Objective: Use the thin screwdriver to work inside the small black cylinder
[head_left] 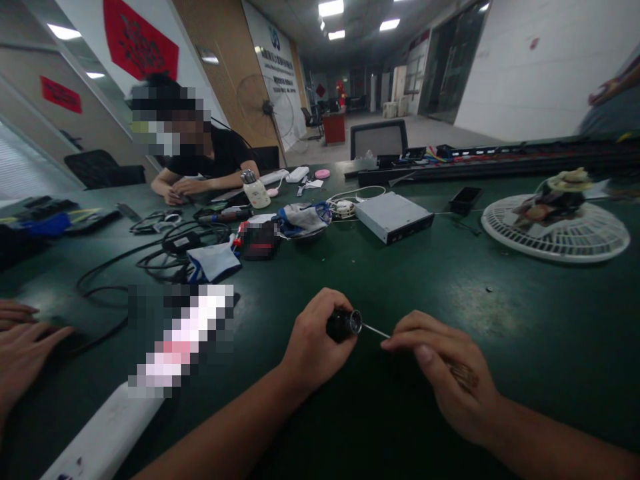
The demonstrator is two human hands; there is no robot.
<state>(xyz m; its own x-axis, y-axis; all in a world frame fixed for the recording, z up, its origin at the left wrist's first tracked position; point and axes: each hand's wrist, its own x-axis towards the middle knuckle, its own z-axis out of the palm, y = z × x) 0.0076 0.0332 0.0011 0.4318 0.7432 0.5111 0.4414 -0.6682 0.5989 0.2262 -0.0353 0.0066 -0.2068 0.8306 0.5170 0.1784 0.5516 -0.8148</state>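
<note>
Green bench [425, 280], room to move up to white fan grille [550, 241] at 2 o'clock, grey disc drive [393, 215] at 1. Left hand [316, 341], grip wrapped round black cylinder [341, 325], mid-bench, rimmed end facing 3; right hand [453, 350], grip pinching thin-shafted tool [464, 376], tip near rim, contact unclear.

1. Dim overall; ceiling lights [389, 25] glow overexposed at the back.
2. Soft glare lies on the counter [463, 297], right of centre.
3. Its near middle sinks into deep shadow.
4. Wide-angle distortion stretches the edges.
5. Coarse pixel blocks mask patches at left.
</note>
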